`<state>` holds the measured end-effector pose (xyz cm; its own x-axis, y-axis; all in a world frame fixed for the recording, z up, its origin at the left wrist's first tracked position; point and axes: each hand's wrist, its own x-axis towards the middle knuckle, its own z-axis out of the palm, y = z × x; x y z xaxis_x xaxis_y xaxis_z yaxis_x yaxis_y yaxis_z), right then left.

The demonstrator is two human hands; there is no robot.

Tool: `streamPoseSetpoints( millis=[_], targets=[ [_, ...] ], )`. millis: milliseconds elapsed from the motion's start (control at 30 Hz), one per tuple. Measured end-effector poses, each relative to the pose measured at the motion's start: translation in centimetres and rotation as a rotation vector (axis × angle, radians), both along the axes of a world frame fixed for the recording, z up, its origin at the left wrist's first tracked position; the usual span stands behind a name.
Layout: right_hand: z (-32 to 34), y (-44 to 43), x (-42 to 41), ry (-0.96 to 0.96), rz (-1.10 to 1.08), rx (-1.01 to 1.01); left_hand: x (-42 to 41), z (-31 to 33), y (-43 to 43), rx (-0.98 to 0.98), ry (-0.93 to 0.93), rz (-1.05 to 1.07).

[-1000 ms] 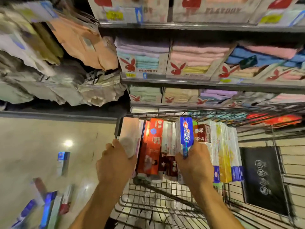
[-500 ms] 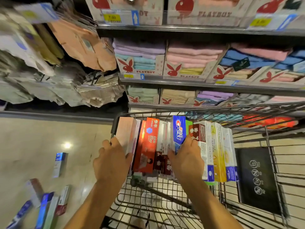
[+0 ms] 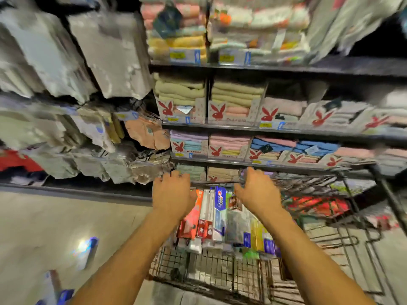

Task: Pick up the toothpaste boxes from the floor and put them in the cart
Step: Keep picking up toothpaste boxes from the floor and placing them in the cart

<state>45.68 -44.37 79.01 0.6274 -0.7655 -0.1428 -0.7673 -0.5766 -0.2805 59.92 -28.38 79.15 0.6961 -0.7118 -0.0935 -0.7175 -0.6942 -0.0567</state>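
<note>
Stowing looks done for this batch: left hand (image 3: 172,194) and right hand (image 3: 256,195), fingers loose and seemingly empty through the blur, hover just above the toothpaste boxes (image 3: 218,216) standing in the cart (image 3: 198,268), so next comes a reach down-left for stray boxes (image 3: 86,252) on the floor (image 3: 33,216).

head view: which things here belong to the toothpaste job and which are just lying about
Job:
cart
toothpaste boxes in the cart
toothpaste boxes on the floor
left hand and right hand, both holding nothing

Not the job:
folded towels on the shelves
hanging packets
price tags
</note>
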Motion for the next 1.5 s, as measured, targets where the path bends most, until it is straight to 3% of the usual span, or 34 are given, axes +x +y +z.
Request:
streamPoseSetpoints(
  millis=[233,567,867,1133,1300,1500],
  targets=[
    [16.9,3.8,-1.7,-0.045,0.136,-0.195,-3.1,15.1,4.3,-0.078,-0.064,0.022],
    [25.3,18.0,4.9,-0.139,0.547,-0.258,-1.3,24.1,22.0,-0.155,-0.142,0.321],
    [23.9,45.5,12.6,-0.170,1.105,-0.212,-4.5,23.0,50.5,-0.145,-0.180,0.810],
    [20.4,73.1,12.4,-0.213,1.486,-0.133,-12.8,19.7,77.4,-0.032,-0.173,1.215],
    [16.7,84.8,11.5,-0.177,1.606,-0.063,-17.1,16.8,87.3,-0.010,-0.114,1.365],
    [8.4,94.0,11.3,0.012,1.742,0.042,-19.2,9.3,95.1,0.011,0.058,1.525]
  ],
)
